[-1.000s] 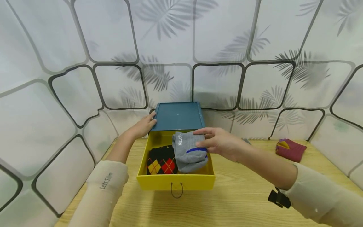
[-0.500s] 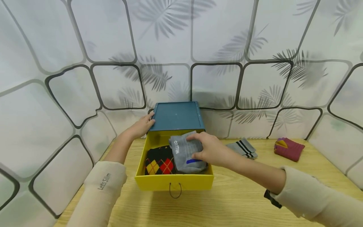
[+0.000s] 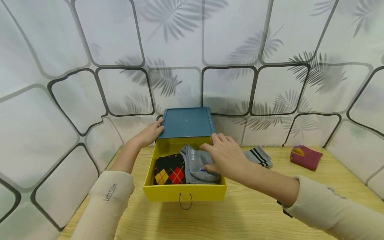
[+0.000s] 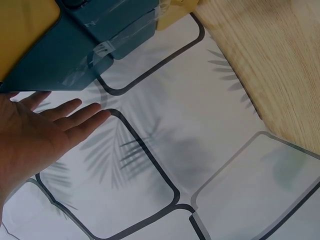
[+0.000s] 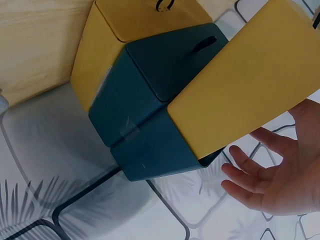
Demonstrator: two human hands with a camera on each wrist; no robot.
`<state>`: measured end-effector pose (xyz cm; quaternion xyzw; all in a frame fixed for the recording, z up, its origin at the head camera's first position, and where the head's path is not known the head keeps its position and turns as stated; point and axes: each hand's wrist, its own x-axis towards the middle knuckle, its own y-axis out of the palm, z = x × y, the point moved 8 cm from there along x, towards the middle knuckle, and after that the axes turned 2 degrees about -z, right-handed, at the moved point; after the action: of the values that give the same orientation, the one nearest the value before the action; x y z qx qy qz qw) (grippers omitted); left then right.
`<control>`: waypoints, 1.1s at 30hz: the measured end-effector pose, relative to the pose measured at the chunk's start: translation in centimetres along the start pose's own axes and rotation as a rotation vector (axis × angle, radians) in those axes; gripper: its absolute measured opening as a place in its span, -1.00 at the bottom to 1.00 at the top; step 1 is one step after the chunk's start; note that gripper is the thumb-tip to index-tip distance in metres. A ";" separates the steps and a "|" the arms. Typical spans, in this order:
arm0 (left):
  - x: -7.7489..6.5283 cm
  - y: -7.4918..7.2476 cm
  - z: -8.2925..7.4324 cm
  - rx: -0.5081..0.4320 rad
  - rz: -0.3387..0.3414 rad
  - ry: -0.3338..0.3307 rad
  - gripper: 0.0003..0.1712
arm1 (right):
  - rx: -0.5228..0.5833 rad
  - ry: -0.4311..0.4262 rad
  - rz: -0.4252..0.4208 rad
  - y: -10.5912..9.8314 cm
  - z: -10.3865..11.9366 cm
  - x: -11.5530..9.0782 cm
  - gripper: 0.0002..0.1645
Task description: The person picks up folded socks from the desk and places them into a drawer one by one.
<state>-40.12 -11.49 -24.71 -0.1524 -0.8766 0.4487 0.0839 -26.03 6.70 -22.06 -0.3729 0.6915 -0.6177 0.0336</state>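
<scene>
Grey folded sock (image 3: 196, 170) lies in the right half of the pulled-out yellow drawer (image 3: 162, 193), long axis roughly front to back, lettered end toward the back and slightly left; its right side is partly covered by the right hand (image 3: 229, 156). Right hand is over the drawer's right wall, fingers loosely spread and slightly bent; can't tell if the thumb touches the sock. Left hand (image 3: 150, 133) at the left edge of the blue casing top (image 3: 186, 123), fingers straight and parted in the left wrist view. Grey sock's front end sits close to the drawer's front wall; bare yellow floor shows behind it, toward the casing. Black argyle sock (image 3: 169, 170) fills the left half, just beside the grey one and near the left wall. Drawer sticks out over the wood table (image 3: 255, 213); right wrist view has a closed blue drawer (image 5: 170, 65) below it and a lower yellow drawer (image 5: 150, 20) under that. Striped grey sock (image 3: 258, 156) lies on the table right of the casing, maroon bundle (image 3: 309, 158) further right, well apart from the drawer.
</scene>
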 end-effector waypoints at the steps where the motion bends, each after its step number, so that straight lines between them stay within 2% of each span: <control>1: 0.0 0.0 0.0 -0.003 0.000 0.001 -0.37 | 0.022 -0.007 -0.012 -0.2 0.0 -0.1 -0.39; 4: 0.0 0.0 -0.1 -0.005 -0.001 0.004 -0.38 | 0.098 -0.039 -0.072 -0.8 0.5 -0.6 -0.50; 10: 0.0 -0.1 -0.1 0.001 -0.004 0.010 -0.38 | 0.185 -0.224 -0.318 -3.3 3.4 -2.5 -0.67; 14: 0.0 -0.1 -0.1 0.003 -0.001 0.005 -0.38 | 0.157 -0.394 -0.488 -4.5 6.4 -4.3 -0.79; 16: 0.0 -0.1 -0.1 -0.001 0.001 0.005 -0.38 | 0.108 -0.494 -0.588 -4.7 7.9 -5.4 -0.82; 20: 0.0 -0.1 -0.2 -0.001 -0.001 0.009 -0.38 | -0.017 -0.681 -0.717 -4.2 10.2 -7.6 -0.73; 23: 0.0 -0.1 -0.2 0.007 -0.005 0.006 -0.38 | -0.119 -0.763 -0.722 -3.2 11.1 -8.5 -0.65; 25: 0.0 -0.1 -0.2 0.007 -0.003 0.002 -0.38 | -0.166 -0.787 -0.715 -2.6 11.4 -8.8 -0.60; 33: -0.2 0.0 -0.2 -0.005 0.000 -0.001 -0.38 | -0.221 -0.758 -0.675 -1.3 11.2 -8.5 -0.54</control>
<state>-39.91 -11.43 -24.57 -0.1523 -0.8778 0.4465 0.0829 -13.64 2.19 -27.08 -0.7741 0.5330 -0.3391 0.0413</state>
